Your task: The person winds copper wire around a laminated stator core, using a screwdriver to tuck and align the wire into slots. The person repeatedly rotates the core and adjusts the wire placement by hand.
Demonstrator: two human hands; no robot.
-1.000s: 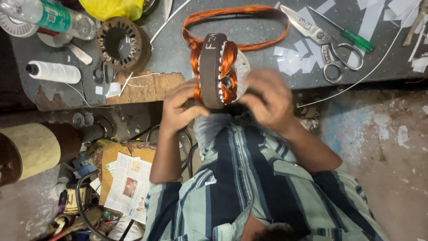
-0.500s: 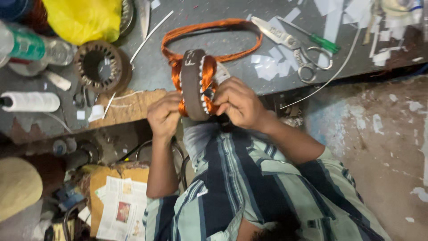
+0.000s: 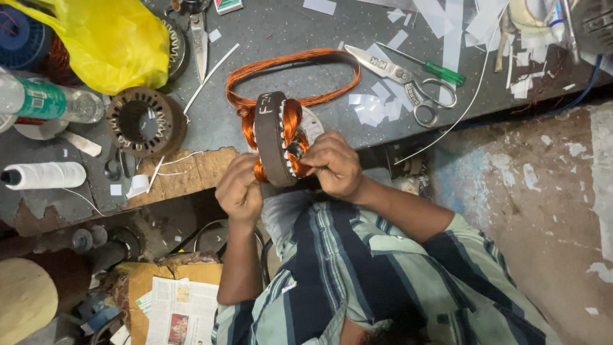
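both hands clamped on the stator ring (image 3: 276,142) at frame centre, held on edge over the bench (image 3: 268,25): left hand (image 3: 239,191) grips its lower rim, right hand (image 3: 332,165) presses copper winding (image 3: 290,124) into slots. looks like mid coil insertion; next calls for firm seating. loose coil loop (image 3: 290,64) behind. yellow bag (image 3: 112,41) upper left, contents hidden; plastic bottle (image 3: 45,102) left, contents unclear.

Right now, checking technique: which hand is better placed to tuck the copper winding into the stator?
Probably right: the right hand sits on the copper winding at the stator; the left hand only steadies its rim.
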